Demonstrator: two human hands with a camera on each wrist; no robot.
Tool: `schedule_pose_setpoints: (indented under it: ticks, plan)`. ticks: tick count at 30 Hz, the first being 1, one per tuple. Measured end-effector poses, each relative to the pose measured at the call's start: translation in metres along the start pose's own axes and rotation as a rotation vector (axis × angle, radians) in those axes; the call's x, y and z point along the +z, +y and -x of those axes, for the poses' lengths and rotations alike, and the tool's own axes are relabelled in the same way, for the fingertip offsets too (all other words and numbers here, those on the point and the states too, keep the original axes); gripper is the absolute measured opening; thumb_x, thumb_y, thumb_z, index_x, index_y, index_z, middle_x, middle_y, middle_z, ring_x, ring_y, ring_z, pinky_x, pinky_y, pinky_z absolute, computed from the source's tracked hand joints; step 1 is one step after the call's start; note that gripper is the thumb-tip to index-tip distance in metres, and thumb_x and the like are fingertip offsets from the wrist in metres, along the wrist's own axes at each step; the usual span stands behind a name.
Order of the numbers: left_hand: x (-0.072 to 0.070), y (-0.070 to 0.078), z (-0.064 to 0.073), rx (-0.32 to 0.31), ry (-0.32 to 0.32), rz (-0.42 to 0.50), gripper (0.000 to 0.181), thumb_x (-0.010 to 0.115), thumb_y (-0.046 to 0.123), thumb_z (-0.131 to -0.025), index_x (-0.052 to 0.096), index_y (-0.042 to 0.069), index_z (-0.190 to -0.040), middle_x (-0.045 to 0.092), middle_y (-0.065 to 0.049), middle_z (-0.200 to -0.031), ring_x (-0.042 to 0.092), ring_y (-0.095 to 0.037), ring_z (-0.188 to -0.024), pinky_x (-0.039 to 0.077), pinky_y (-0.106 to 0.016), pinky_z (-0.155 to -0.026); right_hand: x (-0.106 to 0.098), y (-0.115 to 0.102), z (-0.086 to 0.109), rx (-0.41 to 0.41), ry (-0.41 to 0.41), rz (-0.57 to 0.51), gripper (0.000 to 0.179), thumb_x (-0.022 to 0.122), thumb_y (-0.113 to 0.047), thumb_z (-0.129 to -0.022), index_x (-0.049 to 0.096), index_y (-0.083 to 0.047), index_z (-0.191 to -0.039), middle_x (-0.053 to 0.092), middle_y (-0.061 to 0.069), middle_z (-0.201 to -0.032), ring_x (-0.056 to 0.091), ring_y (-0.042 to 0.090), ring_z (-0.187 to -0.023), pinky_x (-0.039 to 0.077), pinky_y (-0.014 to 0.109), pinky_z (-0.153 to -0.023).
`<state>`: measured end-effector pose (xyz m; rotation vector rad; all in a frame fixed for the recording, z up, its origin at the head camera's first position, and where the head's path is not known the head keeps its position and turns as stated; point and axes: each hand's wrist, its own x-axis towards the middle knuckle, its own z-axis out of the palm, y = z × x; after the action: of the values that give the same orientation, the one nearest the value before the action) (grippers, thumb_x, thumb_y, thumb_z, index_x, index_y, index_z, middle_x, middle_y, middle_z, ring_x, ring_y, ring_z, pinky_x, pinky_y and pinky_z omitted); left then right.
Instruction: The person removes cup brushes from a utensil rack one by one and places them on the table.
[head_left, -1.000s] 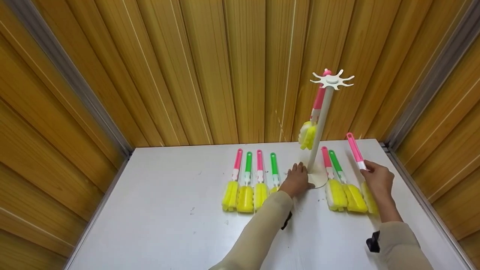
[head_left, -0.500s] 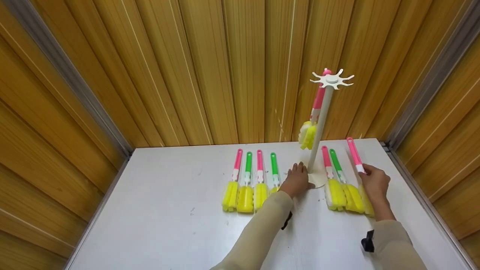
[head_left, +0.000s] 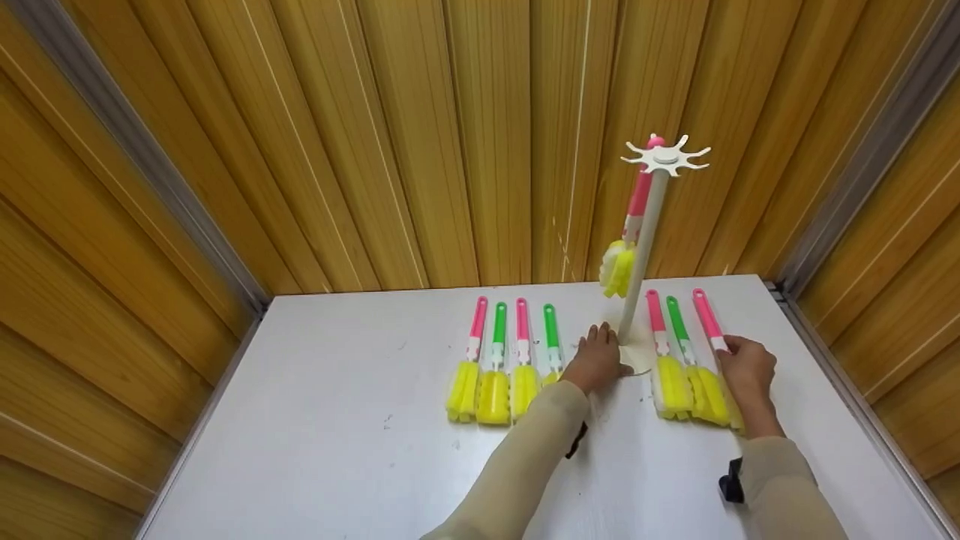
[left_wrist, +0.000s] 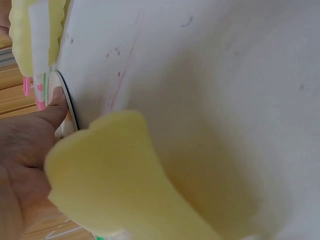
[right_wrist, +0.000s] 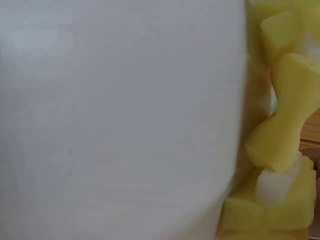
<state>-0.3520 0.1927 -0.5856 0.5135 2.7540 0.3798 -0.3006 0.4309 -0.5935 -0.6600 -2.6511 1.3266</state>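
In the head view, my right hand (head_left: 748,369) pinches a pink-handled sponge brush (head_left: 706,313) at its white neck. The brush lies at the right end of a row, its yellow sponge mostly behind my hand. My left hand (head_left: 597,361) rests on the round base (head_left: 637,358) of a white rack (head_left: 646,247), fingers extended beside the pole. In the left wrist view, the thumb (left_wrist: 58,102) lies on the base's edge. Another pink-handled sponge brush (head_left: 638,199) hangs from a hook at the back of the rack.
Left of the rack lie several sponge brushes (head_left: 493,396) with pink and green handles. Right of it are a pink brush (head_left: 673,386) and a green brush (head_left: 679,321). All lie on the white table (head_left: 337,420), before a wood-panelled wall (head_left: 375,150).
My right hand has lowered the pink-handled brush and drawn it slightly left, beside the green one. My left hand has stayed on the base.
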Motion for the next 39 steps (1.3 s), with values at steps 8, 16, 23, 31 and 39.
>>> schedule_pose_setpoints:
  ticks: [8,16,23,31,39]
  plan:
    - [0.001,-0.003,-0.004,0.010,0.010,-0.030,0.080,0.060,0.053,-0.097,0.030,0.015,-0.161,0.022,0.004,-0.168,0.017,-0.016,-0.155,0.021,-0.033,-0.124,0.007,-0.001,-0.002,0.019,0.001,0.016,0.045,0.050,-0.009,-0.104,0.046,0.013,-0.144,0.049,0.035,-0.143,0.046,0.048,-0.135,0.042,0.056,-0.111]
    - [0.000,-0.005,-0.004,0.008,0.003,-0.031,0.081,0.059,0.053,-0.097,0.028,0.015,-0.161,0.020,0.004,-0.169,0.016,-0.015,-0.156,0.020,-0.032,-0.124,0.009,-0.003,-0.006,-0.003,0.008,0.048,0.041,0.054,-0.006,-0.101,0.052,0.016,-0.136,0.052,0.036,-0.138,0.048,0.050,-0.131,0.044,0.057,-0.108]
    - [-0.002,-0.001,-0.001,-0.001,-0.012,-0.007,0.081,0.059,0.052,-0.097,0.027,0.016,-0.162,0.019,0.005,-0.169,0.015,-0.014,-0.156,0.018,-0.031,-0.125,-0.003,-0.003,-0.011,0.012,-0.027,0.063,0.040,0.059,-0.005,-0.100,0.055,0.017,-0.133,0.053,0.036,-0.137,0.048,0.050,-0.130,0.043,0.057,-0.109]
    - [0.002,0.003,-0.001,-0.006,-0.001,-0.003,0.082,0.061,0.053,-0.097,0.027,0.017,-0.162,0.020,0.006,-0.169,0.016,-0.014,-0.155,0.018,-0.030,-0.125,-0.012,-0.002,-0.010,0.078,-0.104,0.040,0.044,0.056,-0.011,-0.103,0.050,0.015,-0.139,0.048,0.035,-0.143,0.045,0.048,-0.133,0.039,0.058,-0.112]
    - [0.001,-0.001,0.001,0.006,0.000,-0.045,0.081,0.059,0.054,-0.097,0.028,0.016,-0.161,0.021,0.004,-0.169,0.016,-0.015,-0.155,0.019,-0.031,-0.124,-0.010,0.000,-0.008,0.054,-0.109,0.033,0.044,0.059,-0.011,-0.102,0.052,0.014,-0.137,0.050,0.035,-0.141,0.046,0.048,-0.133,0.039,0.058,-0.112]
